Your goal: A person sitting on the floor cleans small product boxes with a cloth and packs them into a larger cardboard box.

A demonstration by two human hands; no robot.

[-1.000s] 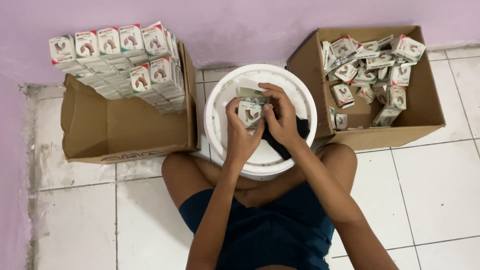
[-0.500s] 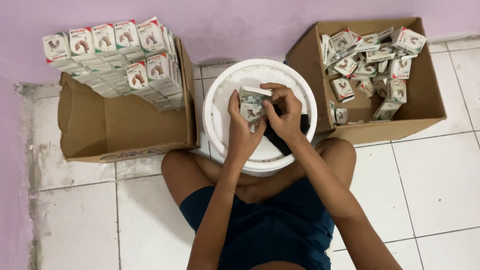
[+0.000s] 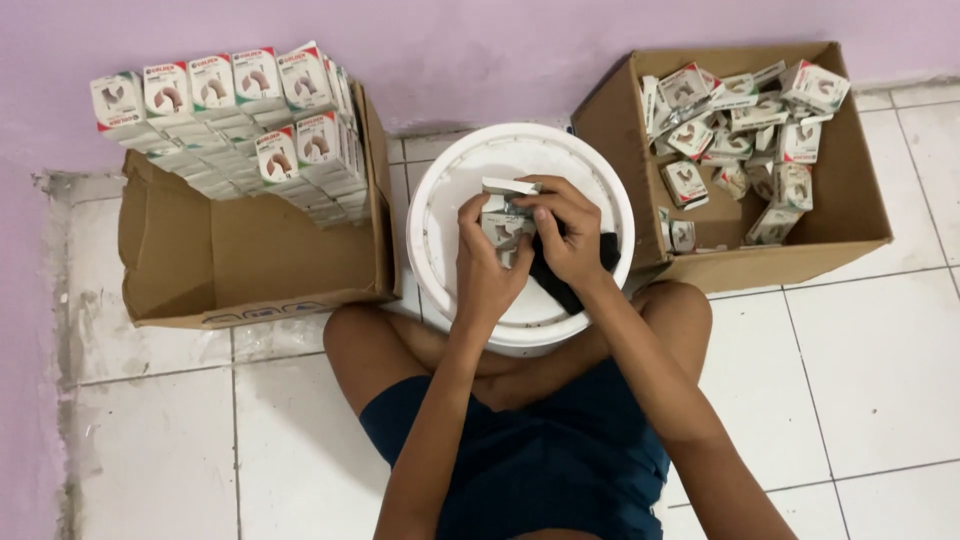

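Note:
Over an upturned white bucket (image 3: 450,185) both my hands hold one small white carton (image 3: 503,214) with its top flap open. My left hand (image 3: 487,268) grips the carton from the left and below. My right hand (image 3: 563,232) pinches its upper right side near the flap, with a black cloth (image 3: 566,282) tucked under the palm. What is inside the carton is hidden by my fingers.
A cardboard box (image 3: 250,255) at the left holds neat rows of stacked cartons (image 3: 240,110) at its far end. A second cardboard box (image 3: 840,225) at the right holds several loose, jumbled cartons (image 3: 740,120). My crossed legs lie against the bucket. White floor tiles and a lilac wall surround.
My hands have turned the carton slightly over the bucket, and the top flap now stands open above my fingers. The boxes have not moved.

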